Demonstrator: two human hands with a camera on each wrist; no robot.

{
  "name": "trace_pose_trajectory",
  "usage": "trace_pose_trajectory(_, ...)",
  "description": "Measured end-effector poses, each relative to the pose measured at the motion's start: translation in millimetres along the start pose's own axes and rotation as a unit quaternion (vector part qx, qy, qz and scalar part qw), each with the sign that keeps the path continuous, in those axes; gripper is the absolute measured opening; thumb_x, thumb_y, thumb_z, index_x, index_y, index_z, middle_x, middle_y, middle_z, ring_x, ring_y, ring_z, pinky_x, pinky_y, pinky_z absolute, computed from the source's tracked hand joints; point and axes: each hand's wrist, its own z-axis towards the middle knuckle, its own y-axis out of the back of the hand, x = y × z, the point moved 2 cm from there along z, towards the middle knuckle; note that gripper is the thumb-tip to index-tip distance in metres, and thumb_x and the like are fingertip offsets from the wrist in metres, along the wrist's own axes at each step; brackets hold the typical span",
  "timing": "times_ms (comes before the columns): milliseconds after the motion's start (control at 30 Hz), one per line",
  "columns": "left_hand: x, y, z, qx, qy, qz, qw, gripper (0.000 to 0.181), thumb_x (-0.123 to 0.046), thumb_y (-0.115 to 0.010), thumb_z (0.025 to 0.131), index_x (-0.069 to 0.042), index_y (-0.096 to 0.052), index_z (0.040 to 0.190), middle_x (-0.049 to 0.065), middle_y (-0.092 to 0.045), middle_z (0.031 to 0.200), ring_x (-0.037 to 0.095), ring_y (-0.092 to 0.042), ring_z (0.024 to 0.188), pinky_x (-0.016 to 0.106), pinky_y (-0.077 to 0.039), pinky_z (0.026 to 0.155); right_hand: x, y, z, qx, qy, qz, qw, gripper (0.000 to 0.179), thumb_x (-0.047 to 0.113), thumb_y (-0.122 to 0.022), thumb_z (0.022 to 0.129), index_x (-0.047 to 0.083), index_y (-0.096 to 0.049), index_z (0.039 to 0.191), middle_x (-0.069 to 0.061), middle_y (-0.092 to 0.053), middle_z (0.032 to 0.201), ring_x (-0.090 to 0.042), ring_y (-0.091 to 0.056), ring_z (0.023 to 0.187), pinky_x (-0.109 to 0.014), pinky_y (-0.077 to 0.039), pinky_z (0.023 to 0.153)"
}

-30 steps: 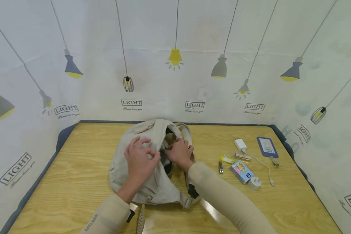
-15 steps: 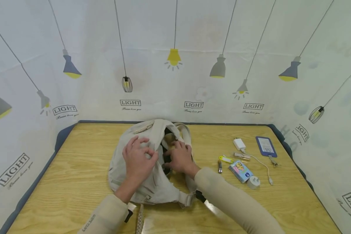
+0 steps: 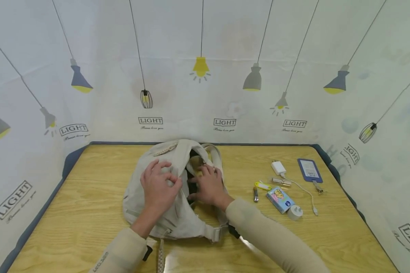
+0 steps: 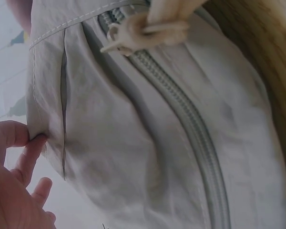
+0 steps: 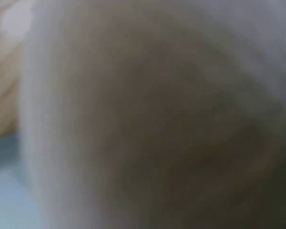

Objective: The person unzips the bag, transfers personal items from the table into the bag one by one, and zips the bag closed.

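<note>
A light beige backpack (image 3: pixel 147 212) lies on the wooden table, its dark opening (image 3: pixel 192 185) facing right. My left hand (image 3: pixel 158 187) pinches the fabric at the near side of this opening between thumb and index finger. The same pinch shows in the left wrist view, where fingers (image 4: pixel 26 162) hold a folded edge beside a grey zipper (image 4: pixel 171 90). At the opening's other side is my right hand (image 3: pixel 210 185), fingers spread, with the thumb reaching toward the gap. Its fingertips are partly hidden, and the right wrist view is mostly blurred fabric (image 5: pixel 148 105).
To the right lie a white charger (image 3: pixel 278 167) with a cable, a blue card holder (image 3: pixel 309 170), a clear tube (image 3: pixel 281 182), a yellow tag (image 3: pixel 262 185), a nail clipper (image 3: pixel 256 194), a cartoon-printed box (image 3: pixel 280 199) and a round white plug (image 3: pixel 295 212). A printed curtain stands behind.
My right hand has drawn back from the left hand's fingertips and spread its fingers, and the opening's gap shows wider. The left hand keeps its pinch.
</note>
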Motion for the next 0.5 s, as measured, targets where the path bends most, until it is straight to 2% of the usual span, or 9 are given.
trace_pose_trajectory(233,1.3,1.0,-0.7,0.004,-0.002,-0.008,1.0,0.022,-0.017,-0.072,0.079,-0.013,-0.069,0.057,0.006,-0.064,0.121,0.03,-0.037,0.137,0.059,-0.019,0.112,5,-4,6.3,-0.031,0.012,-0.011,0.9994,0.045,0.05,-0.076,0.078,0.029,-0.072,0.117,-0.012,-0.047,0.141,-0.033,-0.035,0.135,-0.06,-0.026,0.106)
trace_pose_trajectory(500,5.9,3.0,0.8,-0.004,0.001,-0.001,1.0,0.021,-0.017,-0.071,0.078,-0.013,-0.07,0.057,0.006,-0.064,0.12,0.031,-0.037,0.137,0.059,-0.02,0.111,5,-1,12.9,0.001,-0.006,0.005,1.0,0.048,0.053,-0.074,0.079,0.031,-0.069,0.122,-0.012,-0.041,0.147,-0.033,-0.031,0.139,-0.061,-0.021,0.109)
